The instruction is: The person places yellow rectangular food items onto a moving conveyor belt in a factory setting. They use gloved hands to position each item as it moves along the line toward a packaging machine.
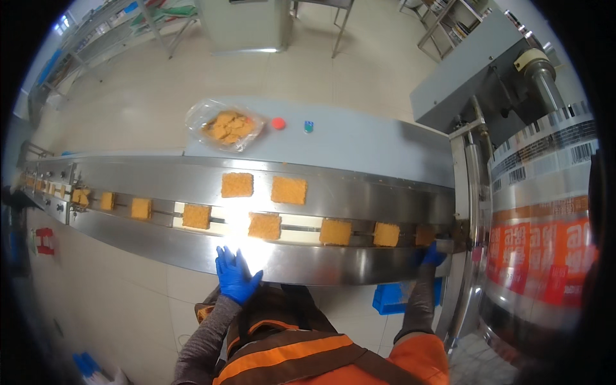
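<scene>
My left hand [235, 274], in a blue glove, has its fingers spread on the front steel edge of a conveyor [154, 239]. Orange-brown crumbly blocks [265, 226] sit in a row along its channel, just beyond that hand; two more blocks [289, 190] lie on the steel strip behind the row. My right hand [431, 255], also blue-gloved, is at the conveyor's right end, touching or very near a shadowed block [425, 235]. Its fingers are blurred, and I cannot tell whether they grip it.
A grey back table [359, 144] holds a bag of broken pieces [224, 126], a red item [278, 123] and a small green-blue item [308, 126]. Machinery with printed film [539, 244] stands right. A blue crate [391, 299] is below. What looks like another person's gloved hand [86, 364] shows lower left.
</scene>
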Demonstrator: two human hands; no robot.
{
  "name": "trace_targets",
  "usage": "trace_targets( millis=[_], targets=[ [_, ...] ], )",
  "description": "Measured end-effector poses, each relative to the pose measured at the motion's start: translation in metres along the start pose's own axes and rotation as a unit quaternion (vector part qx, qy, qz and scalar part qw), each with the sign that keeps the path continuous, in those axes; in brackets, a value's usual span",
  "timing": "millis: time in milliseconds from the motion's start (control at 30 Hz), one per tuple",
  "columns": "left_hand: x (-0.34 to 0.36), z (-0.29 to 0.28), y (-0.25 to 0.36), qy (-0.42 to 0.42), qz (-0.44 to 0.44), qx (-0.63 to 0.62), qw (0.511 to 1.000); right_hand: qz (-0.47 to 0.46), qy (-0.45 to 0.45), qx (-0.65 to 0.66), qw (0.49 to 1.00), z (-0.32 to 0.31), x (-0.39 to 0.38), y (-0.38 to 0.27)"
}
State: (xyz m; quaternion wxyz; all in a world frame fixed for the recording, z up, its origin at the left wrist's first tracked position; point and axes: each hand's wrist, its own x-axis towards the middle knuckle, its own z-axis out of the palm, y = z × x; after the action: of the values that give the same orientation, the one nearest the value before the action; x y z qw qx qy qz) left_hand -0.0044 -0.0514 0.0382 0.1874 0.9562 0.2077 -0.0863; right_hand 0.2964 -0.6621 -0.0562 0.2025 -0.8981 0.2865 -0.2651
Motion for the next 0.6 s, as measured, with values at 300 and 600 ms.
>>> trace_targets(
  millis=[300,600],
  targets=[
    [-0.008,0.008,0.04,-0.136,0.084,0.045,0.986,-0.157,-0.151,0.056,0.974,-0.079,-0.173,-0.094],
    [-0.006,-0.008,0.039,-0.139,0.123,0.051,0.981,-0.545,-0.327,0.122,0.762,-0.082,-0.241,-0.194]
  ],
)
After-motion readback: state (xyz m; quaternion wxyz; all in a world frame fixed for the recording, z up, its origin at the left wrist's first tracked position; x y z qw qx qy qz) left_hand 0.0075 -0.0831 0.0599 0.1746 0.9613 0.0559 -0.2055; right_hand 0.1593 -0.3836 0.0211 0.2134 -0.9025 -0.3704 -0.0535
